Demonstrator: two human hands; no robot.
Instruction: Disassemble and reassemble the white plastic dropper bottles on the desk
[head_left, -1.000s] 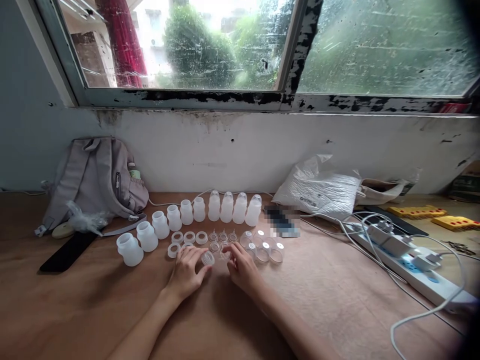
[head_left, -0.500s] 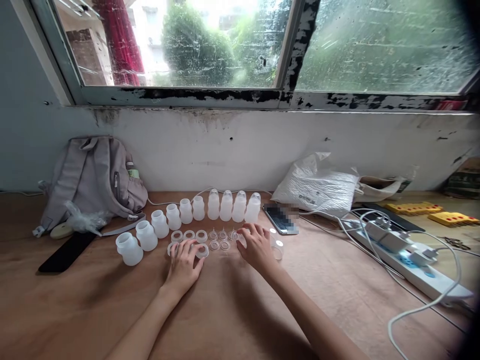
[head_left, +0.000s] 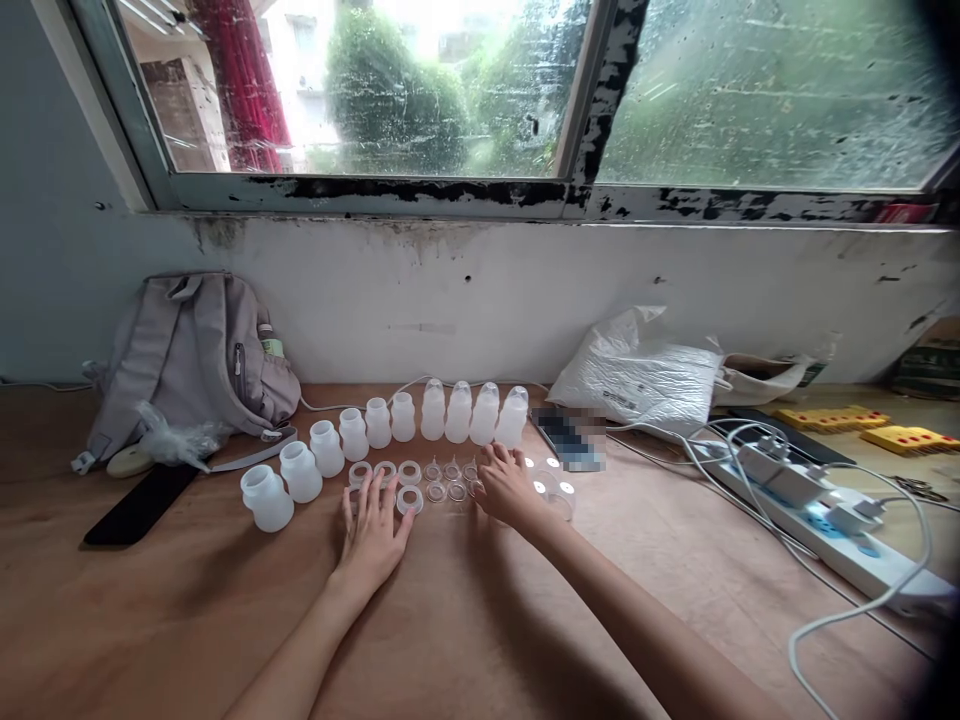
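Note:
My left hand [head_left: 373,530] lies with its fingers spread over white screw rings [head_left: 409,502], which partly hide beneath it. Small clear bottle nipples [head_left: 435,491] stand in rows to the right of the rings. At their right end my right hand [head_left: 508,487] reaches down with its fingers bent together; whatever is under the fingertips is hidden. Clear round pieces with white discs [head_left: 565,490] lie just right of that hand. Behind, open-necked milky baby bottles [head_left: 301,475] curve in a row from the left, followed by several bottles with clear domed caps [head_left: 460,412].
A phone [head_left: 566,440] lies right of the capped bottles, near a silvery plastic bag [head_left: 637,375]. Along the right runs a power strip [head_left: 825,525] with looping white cables. A grey backpack [head_left: 191,360] and a black flat object [head_left: 139,505] are at the left.
The right hand's fingers have drawn closer together over the nipples. My left hand's fingers have spread and straightened a little over the rings. The view has shifted slightly.

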